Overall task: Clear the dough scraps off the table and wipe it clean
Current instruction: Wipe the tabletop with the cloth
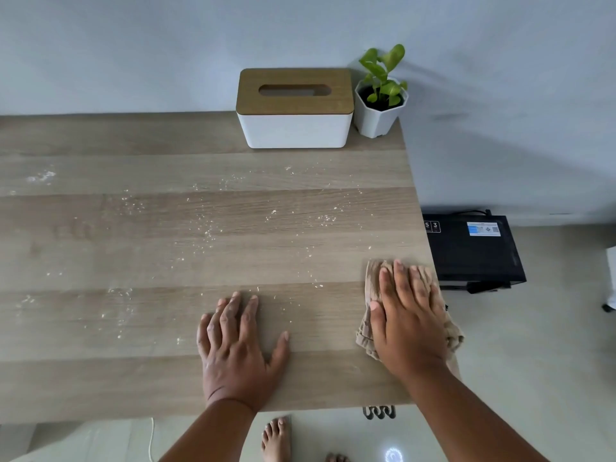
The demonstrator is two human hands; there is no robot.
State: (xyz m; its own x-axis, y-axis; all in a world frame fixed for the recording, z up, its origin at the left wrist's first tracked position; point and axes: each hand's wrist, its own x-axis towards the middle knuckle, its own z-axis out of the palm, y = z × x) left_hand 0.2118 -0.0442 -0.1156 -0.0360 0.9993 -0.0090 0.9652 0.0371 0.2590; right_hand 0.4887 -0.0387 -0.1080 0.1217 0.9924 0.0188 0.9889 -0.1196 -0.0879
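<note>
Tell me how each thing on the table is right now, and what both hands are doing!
table: dusted with white crumbs, not yet clean.
cloth: crumpled, flat at the table's right edge, under the right hand.
right hand: fingers straight, pressing on the cloth.
left hand: flat on the bare wood, fingers spread.
tissue box: lid on, no tissue showing.
potted plant: upright, beside the box.

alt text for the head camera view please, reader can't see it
A person's right hand presses a beige cloth flat at the right edge of a wooden table speckled with white dough scraps, while the left hand rests flat beside it. A tissue box and potted plant stand at the back.
</note>
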